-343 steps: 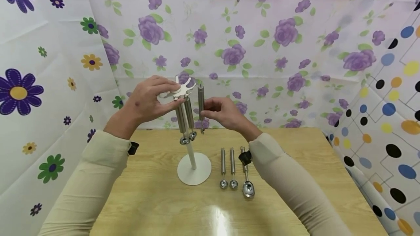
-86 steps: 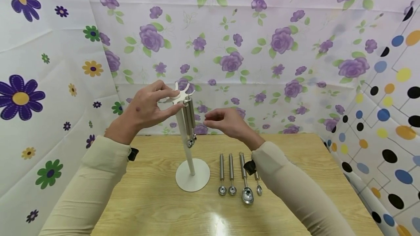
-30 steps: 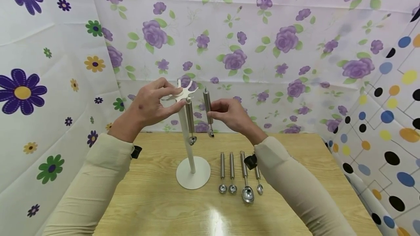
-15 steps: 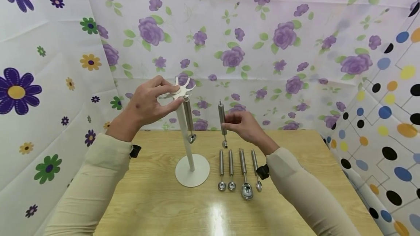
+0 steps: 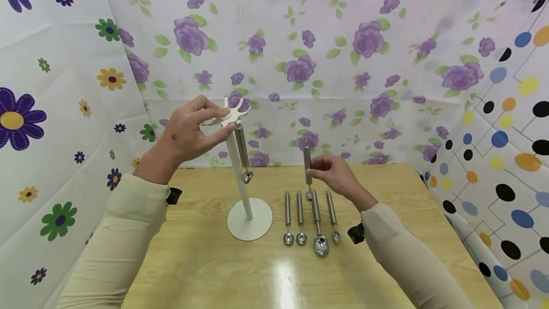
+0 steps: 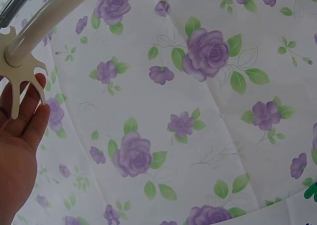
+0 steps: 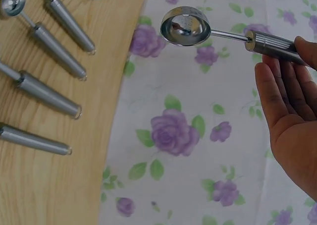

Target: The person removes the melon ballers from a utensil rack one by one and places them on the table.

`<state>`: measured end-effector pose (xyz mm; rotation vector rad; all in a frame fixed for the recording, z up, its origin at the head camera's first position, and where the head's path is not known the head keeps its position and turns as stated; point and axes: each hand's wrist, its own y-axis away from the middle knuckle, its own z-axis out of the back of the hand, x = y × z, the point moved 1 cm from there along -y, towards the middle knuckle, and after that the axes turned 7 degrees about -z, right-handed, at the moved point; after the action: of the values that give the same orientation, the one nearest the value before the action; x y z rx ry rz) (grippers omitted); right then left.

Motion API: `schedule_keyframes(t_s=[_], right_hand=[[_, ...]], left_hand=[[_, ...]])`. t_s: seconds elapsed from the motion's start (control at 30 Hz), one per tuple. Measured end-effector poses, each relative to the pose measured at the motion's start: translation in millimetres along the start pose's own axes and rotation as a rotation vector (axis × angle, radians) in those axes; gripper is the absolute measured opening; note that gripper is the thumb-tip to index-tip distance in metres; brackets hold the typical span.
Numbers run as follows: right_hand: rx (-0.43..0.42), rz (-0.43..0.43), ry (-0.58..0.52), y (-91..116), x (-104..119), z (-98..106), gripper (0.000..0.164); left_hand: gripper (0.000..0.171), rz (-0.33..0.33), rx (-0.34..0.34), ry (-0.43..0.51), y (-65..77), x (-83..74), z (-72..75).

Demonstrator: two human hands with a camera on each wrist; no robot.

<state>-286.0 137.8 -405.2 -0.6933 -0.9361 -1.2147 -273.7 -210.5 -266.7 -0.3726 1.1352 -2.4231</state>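
Observation:
My right hand (image 5: 336, 175) pinches the steel handle of a melon baller (image 5: 307, 161), held upright above the back of the table. Its round bowl (image 7: 185, 27) is plain in the right wrist view. At the left, my left hand (image 5: 182, 132) grips the hooked top of a white utensil stand (image 5: 237, 166), thumb below and fingers over it. One melon baller (image 5: 242, 147) hangs from a hook beside the thumb. On the table lie two round-bowled melon ballers (image 5: 288, 209), a larger oval scoop (image 5: 320, 246) and a small narrow-bowled scoop (image 5: 336, 237), in a row.
The stand's round white base (image 5: 249, 230) rests on the wooden table (image 5: 206, 271), left of the row of tools. Flowered cloth (image 5: 274, 37) rises behind the table, and dotted cloth (image 5: 506, 194) borders its right side.
Since a second ago, my right hand has carried the melon baller right and down, away from the stand. Earlier, more tools hung there; the small narrow-bowled scoop has joined the table row. My left hand keeps its hold.

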Motion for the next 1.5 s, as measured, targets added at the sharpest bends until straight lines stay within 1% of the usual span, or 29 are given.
schedule_keyframes(t_s=[0.1, 0.23, 0.37, 0.73, 1.0, 1.23, 1.4, 1.5], right_hand=[[-0.018, -0.011, 0.008, 3, -10, 5, 0.028], [-0.043, -0.054, 0.018, 6, -26, 11, 0.031], [-0.066, -0.079, 0.025, 9, -41, 16, 0.030], [-0.082, -0.122, 0.023, 17, -75, 24, 0.030], [-0.090, -0.150, 0.024, 22, -100, 25, 0.031], [-0.101, -0.183, 0.013, 26, -122, 22, 0.033], [-0.102, -0.208, 0.021, 28, -136, 19, 0.032], [-0.104, -0.223, 0.004, 29, -143, 19, 0.031]], left_hand=[[0.062, 0.005, 0.001, 0.007, -0.5, 0.5, 0.4], [0.061, 0.007, 0.004, 0.006, -0.3, -0.1, 0.2], [0.061, 0.005, 0.002, 0.002, -0.2, -0.7, 0.2], [0.062, 0.011, 0.001, 0.014, -0.5, -0.3, 0.9], [0.062, 0.010, -0.007, 0.007, -0.8, -1.0, 1.3], [0.061, 0.013, -0.005, 0.003, -0.7, -1.0, 1.9], [0.063, 0.018, -0.001, 0.005, -0.8, -0.4, 1.3], [0.064, 0.020, -0.002, 0.013, -0.4, -0.4, 1.0]])
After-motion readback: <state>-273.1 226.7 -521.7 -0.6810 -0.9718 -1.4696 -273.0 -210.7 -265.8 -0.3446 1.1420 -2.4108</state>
